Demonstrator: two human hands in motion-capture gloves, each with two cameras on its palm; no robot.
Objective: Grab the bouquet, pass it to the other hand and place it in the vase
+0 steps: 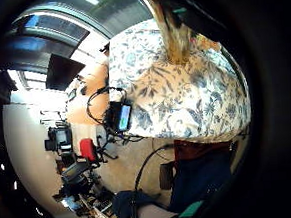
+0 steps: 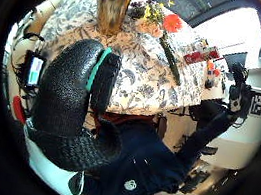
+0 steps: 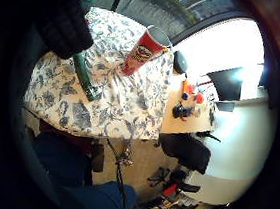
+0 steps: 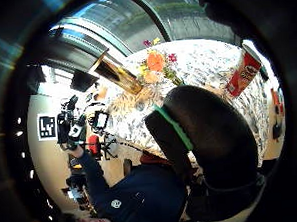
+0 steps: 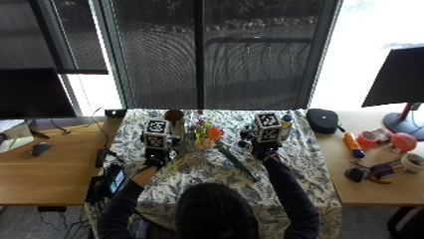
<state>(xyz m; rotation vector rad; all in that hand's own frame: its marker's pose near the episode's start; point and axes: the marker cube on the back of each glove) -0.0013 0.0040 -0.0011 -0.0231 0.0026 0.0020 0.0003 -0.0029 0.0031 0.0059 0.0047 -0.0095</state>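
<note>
The bouquet [image 5: 213, 134], with an orange flower and a long dark green stem [image 5: 235, 164], lies on the flowered tablecloth between my hands. In the left thumb side palm view the bouquet [image 2: 159, 21] lies beside the tall brown vase [image 2: 114, 3]. That vase [image 5: 175, 124] stands upright just past my left hand [image 5: 156, 158], whose fingers [image 2: 73, 103] hang loosely curled and hold nothing. My right hand [image 5: 262, 149] hovers just right of the stem and holds nothing. Its fingers [image 3: 63, 21] show over the stem [image 3: 85, 76].
A red crisps can [image 3: 143, 49] stands on the cloth near my right hand. A phone [image 5: 112, 181] hangs at the table's left edge. On the wooden desk to the right lie a black pouch [image 5: 323, 120], an orange bottle [image 5: 352, 145] and small items.
</note>
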